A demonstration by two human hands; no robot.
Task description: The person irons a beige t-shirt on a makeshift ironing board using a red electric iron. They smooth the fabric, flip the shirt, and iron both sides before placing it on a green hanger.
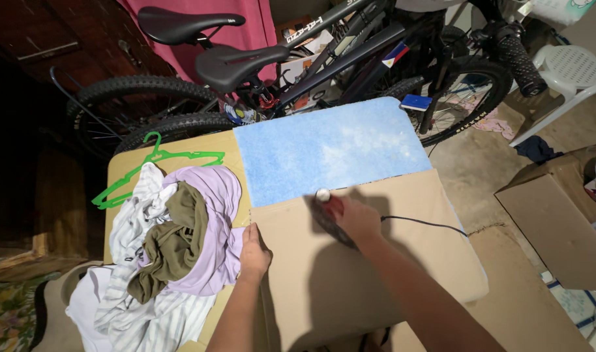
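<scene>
Bikes (pixel 350 58) stand behind a table (pixel 125 166); on its left side lie a green hanger (pixel 156 156) and a heap of clothes (pixel 174 248); the left hand (pixel 253 251) grips the edge of a brown cardboard sheet (pixel 376 261) — beside the heap; the right hand (pixel 350 216) is closed around a dark iron (pixel 325 212) on the cardboard, just below a blue mat (pixel 324 146).

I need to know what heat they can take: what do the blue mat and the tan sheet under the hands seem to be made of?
The pale blue rectangular mat looks like napped, towel-like fabric or foam, matte with whitish worn patches. The flat tan sheet looks like plain cardboard: dull brown, stiff, with straight cut edges.
</scene>
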